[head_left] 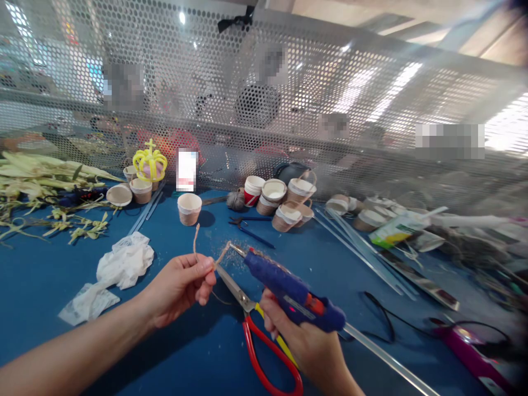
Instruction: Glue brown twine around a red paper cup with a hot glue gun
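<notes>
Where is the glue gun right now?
In the head view, just right of centre, the glue gun is in the right hand, its tip beside the cord in the left hand.

Blue table [181,357] with scissors [246,303], cups [189,211]

My bare left forearm [82,346] slants up and inward from the lower left corner to a fairly straight wrist [151,311], and my left hand [187,283] pinches with the thumb [202,268] pressed toward the index finger while the other fingers curl loosely beneath. My right hand [305,341] sits lower and to the right, well apart from the left, its fingers [270,314] bent round in a grip and partly hidden. Behind it my right wrist [336,371], also bare, runs down out of view at the bottom edge.
</notes>
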### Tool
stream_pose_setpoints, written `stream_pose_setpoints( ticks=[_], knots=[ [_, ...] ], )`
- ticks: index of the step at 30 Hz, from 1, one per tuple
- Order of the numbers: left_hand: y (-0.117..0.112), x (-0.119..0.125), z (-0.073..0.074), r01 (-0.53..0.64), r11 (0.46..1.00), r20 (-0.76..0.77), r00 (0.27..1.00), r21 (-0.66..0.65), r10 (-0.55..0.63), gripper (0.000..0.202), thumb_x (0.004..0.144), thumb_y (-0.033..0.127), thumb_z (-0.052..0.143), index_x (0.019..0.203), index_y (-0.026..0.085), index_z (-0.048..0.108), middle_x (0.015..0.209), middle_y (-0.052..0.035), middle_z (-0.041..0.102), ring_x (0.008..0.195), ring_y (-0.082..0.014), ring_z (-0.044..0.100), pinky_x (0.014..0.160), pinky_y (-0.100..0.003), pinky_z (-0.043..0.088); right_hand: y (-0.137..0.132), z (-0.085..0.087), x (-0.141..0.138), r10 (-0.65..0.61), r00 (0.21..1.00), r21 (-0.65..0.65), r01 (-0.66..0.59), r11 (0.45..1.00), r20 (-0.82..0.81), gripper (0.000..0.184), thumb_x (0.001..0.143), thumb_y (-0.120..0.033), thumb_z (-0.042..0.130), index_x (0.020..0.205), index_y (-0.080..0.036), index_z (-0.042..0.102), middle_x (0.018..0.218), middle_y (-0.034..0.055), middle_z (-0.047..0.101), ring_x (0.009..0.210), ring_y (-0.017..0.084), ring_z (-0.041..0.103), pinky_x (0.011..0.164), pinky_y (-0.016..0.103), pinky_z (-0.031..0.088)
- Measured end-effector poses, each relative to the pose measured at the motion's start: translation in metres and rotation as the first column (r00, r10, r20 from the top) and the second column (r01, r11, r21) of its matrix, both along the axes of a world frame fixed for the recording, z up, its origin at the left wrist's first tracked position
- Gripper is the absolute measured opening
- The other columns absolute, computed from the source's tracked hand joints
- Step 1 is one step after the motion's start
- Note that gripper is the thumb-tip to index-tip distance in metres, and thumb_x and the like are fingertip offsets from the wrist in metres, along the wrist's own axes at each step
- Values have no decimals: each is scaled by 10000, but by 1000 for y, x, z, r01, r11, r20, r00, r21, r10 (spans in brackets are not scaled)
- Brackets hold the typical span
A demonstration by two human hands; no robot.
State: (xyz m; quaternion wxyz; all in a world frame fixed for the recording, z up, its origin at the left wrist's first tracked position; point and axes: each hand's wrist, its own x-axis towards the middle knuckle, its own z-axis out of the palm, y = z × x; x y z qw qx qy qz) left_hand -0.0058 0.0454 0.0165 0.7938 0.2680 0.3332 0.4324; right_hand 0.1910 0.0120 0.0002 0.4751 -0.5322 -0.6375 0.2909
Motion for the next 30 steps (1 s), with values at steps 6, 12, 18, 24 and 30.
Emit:
stream_pose_setpoints(
  ticks=[6, 12, 18, 24, 30],
  knots=[
    [0, 0, -3, -25, 998, -29, 999, 54, 26, 265, 634, 296, 721, 541, 105, 563, 455, 27, 555, 340, -33, 452, 368, -143, 367, 0, 4, 0, 20, 999, 8, -20, 1000, 39, 173, 722, -342, 582, 659, -186, 622, 424, -21, 514, 405, 128, 519, 364, 224, 430],
    [-1, 0, -4, -38, 997, -41, 998, 74, 41, 244, 663, 275, 701, 556, 109, 558, 480, 26, 566, 351, -37, 464, 379, -151, 375, -4, 11, -8, -100, 994, -45, 98, 994, -38, 177, 696, -356, 608, 636, -190, 592, 430, -36, 517, 374, 108, 491, 369, 222, 418],
    [0, 0, -3, -37, 997, -49, 998, 75, 41, 250, 668, 285, 695, 558, 108, 556, 482, 25, 567, 351, -37, 459, 378, -156, 372, 0, -2, 0, -29, 1000, -35, 28, 999, -6, 186, 682, -373, 618, 669, -189, 600, 411, -38, 516, 350, 116, 490, 357, 233, 434],
    [0, -1, -3, -40, 996, -60, 997, 83, 45, 249, 671, 283, 692, 558, 109, 555, 481, 25, 563, 356, -38, 459, 380, -158, 372, -2, 13, -4, -43, 999, -56, 42, 998, -23, 165, 686, -341, 616, 644, -186, 575, 422, -37, 530, 352, 105, 495, 374, 223, 450],
    [0, -1, -4, -42, 996, -58, 997, 82, 47, 237, 665, 272, 698, 570, 111, 552, 498, 22, 574, 361, -40, 463, 377, -157, 373, -2, 13, -6, -14, 1000, -51, 13, 999, -25, 197, 700, -370, 596, 627, -188, 580, 406, -39, 507, 339, 97, 464, 351, 219, 414]
  ],
)
